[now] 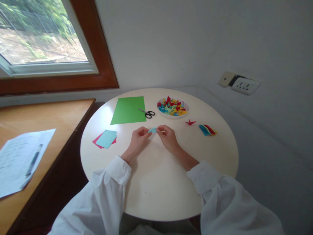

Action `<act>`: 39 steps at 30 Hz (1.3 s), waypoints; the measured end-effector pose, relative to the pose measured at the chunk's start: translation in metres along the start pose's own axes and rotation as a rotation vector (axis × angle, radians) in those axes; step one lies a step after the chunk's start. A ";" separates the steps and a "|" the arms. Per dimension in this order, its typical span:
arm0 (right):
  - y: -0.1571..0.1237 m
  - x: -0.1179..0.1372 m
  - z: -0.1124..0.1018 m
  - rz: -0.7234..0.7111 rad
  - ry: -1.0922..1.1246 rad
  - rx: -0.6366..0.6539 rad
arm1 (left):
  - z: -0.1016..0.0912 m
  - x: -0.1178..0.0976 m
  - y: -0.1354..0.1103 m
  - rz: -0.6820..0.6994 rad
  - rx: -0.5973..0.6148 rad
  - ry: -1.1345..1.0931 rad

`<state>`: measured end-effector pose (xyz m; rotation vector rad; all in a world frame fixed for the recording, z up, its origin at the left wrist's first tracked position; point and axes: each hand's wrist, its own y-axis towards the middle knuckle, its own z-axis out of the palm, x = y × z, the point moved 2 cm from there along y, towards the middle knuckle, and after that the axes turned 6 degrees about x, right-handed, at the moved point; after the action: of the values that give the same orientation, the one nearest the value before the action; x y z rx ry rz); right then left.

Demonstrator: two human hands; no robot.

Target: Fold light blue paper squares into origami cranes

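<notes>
Between my two hands is a small folded piece of light blue paper (153,130), held just over the middle of the round table. The fingers of my left hand (140,138) pinch its left end. My right hand (168,137) grips the opposite end between thumb and fingers. Parts of the paper are covered by the fingertips, so its exact folded shape is hard to make out. To the left lies a stack of light blue and pink paper squares (106,139). A red paper crane (190,122) rests on the tabletop beyond my right hand.
A white bowl (173,116) of colourful paper cranes stands at the table's back. Black-handled scissors (148,114) overlap a green sheet (129,111). Folded coloured paper strips (207,130) lie at the right. A wooden desk (70,120) at left bears written papers and a pen (34,159).
</notes>
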<state>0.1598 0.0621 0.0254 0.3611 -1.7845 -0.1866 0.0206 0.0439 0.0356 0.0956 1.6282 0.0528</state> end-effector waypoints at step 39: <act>-0.001 -0.003 0.002 -0.005 -0.053 0.120 | -0.003 -0.002 0.005 0.011 0.082 0.023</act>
<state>0.1590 0.0619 0.0218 0.4502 -1.8522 -0.0940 0.0180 0.0487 0.0386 0.1675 1.6527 -0.0046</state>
